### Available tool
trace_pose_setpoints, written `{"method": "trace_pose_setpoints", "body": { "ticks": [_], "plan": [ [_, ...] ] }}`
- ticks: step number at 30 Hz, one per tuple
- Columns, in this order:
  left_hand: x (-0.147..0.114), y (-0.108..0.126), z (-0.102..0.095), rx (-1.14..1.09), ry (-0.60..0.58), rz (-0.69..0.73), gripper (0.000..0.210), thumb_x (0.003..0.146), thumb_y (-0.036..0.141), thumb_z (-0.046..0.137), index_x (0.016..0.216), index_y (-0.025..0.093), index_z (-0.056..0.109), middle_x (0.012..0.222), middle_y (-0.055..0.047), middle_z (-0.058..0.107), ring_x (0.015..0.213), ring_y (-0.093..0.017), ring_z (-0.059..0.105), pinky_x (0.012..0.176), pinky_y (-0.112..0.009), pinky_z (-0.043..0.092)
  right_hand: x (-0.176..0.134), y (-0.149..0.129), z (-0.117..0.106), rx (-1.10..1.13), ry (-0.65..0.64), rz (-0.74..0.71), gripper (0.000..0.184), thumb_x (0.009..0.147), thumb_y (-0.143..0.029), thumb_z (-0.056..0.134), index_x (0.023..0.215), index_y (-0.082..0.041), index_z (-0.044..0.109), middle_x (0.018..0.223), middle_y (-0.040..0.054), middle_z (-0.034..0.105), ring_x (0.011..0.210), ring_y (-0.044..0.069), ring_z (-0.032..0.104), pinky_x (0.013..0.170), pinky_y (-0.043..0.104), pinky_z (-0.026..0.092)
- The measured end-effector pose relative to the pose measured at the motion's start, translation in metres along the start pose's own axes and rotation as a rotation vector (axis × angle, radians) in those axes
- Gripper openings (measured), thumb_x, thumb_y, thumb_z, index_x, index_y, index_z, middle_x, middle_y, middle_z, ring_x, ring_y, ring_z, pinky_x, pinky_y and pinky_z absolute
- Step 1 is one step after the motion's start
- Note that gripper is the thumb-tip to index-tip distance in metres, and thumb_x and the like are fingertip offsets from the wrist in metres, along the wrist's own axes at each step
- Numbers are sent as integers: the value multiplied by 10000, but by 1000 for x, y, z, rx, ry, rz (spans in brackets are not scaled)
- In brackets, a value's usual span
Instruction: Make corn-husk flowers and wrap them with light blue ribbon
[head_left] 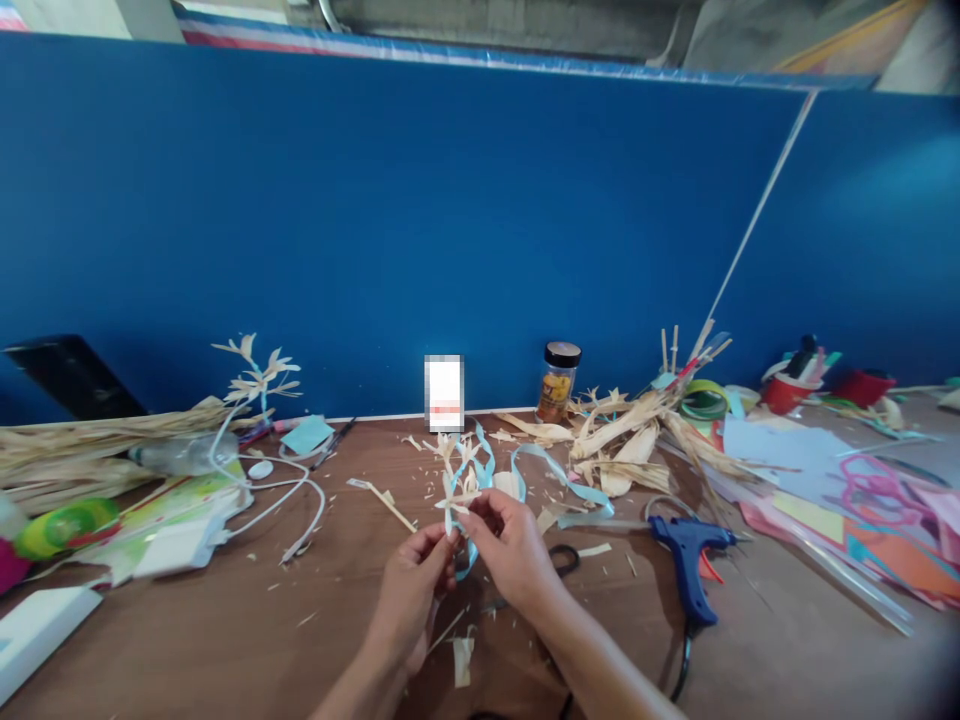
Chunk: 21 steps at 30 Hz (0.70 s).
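Observation:
At the middle of the table, both my hands are closed around a small flower of pale dried husk strips [454,500]. My left hand [412,590] pinches it from below, its fingertips partly hidden. My right hand [506,545] pinches at the petals from the right side. A light blue ribbon [551,465] curls from the flower across the table and hangs between my hands. Black-handled scissors [564,560] lie partly under my right wrist. A finished-looking husk flower stem [262,380] stands at the back left.
A blue glue gun [686,565] lies at the right with its cord. Dried husks [622,440] are heaped beside a black-lidded jar [559,380]. Pink scissors [885,490] rest on coloured paper. At the left are a white cable [319,500], a power strip [45,635] and a plastic bottle [184,455].

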<state>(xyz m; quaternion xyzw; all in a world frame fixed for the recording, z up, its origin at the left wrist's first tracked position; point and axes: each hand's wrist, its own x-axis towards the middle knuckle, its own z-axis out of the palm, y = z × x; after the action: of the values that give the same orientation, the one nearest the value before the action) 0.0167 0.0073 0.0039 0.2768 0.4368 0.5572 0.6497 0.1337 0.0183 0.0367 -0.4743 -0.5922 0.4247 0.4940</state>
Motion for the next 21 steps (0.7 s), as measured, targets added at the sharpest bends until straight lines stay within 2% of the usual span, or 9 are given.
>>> {"method": "trace_pose_setpoints", "body": {
  "ticks": [5,11,18,21],
  "plan": [
    [1,0,0,-30,-31,0,207,625,254,703,757,111,630,523,58,473,420,-14,365,400,-115,324,1,6,-3,-91,-53,-12,133,778,-280,502,768,-166,569,677,-4,585,582,110,500,555,214,386],
    [1,3,0,-30,13,-16,221,599,245,720,753,116,628,505,62,470,415,-17,373,405,-116,326,0,7,-7,-257,-92,-21,150,754,-294,530,693,-163,570,611,-12,549,552,106,457,529,214,346],
    [0,1,-2,59,44,38,230,618,266,699,791,131,628,508,62,497,419,-23,391,415,-121,321,1,4,-10,-158,-140,33,172,685,-292,610,719,-182,482,565,-70,418,484,71,345,458,181,286],
    [-1,1,-2,62,28,41,232,619,268,697,793,131,630,510,60,503,418,-22,383,419,-125,319,3,6,-10,-118,-124,24,156,744,-315,546,721,-174,484,620,-48,454,544,83,388,514,188,329]
  ]
}}
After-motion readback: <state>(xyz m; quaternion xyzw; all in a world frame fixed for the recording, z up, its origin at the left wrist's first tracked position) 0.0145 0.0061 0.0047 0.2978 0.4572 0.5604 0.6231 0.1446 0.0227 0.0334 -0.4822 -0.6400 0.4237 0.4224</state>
